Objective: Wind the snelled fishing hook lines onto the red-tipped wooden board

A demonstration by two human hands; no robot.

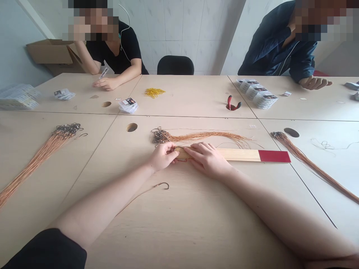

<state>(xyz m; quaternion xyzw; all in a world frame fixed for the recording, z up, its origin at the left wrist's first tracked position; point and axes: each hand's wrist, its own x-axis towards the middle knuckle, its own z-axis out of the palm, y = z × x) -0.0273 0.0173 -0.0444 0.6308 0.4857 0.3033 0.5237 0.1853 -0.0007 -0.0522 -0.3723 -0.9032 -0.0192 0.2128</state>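
Note:
A flat pale wooden board with a dark red end lies across the table before me. My left hand is closed at its left end, thumb and finger pinching what looks like a fish hook, whose dark bend shows at the board's edge. My right hand grips the board just beside it, fingers pressing on its top. A thin red piece sticks out below the board between my hands. Behind them lies a bundle of fish hooks with copper-coloured lines. One single hook on a line rests nearer to me.
Hook-and-line bundles lie at left and right. Farther off are yellow pieces, red-handled pliers in a table hole, and stacks of clear packets. Two people sit across the table, either side of a black chair.

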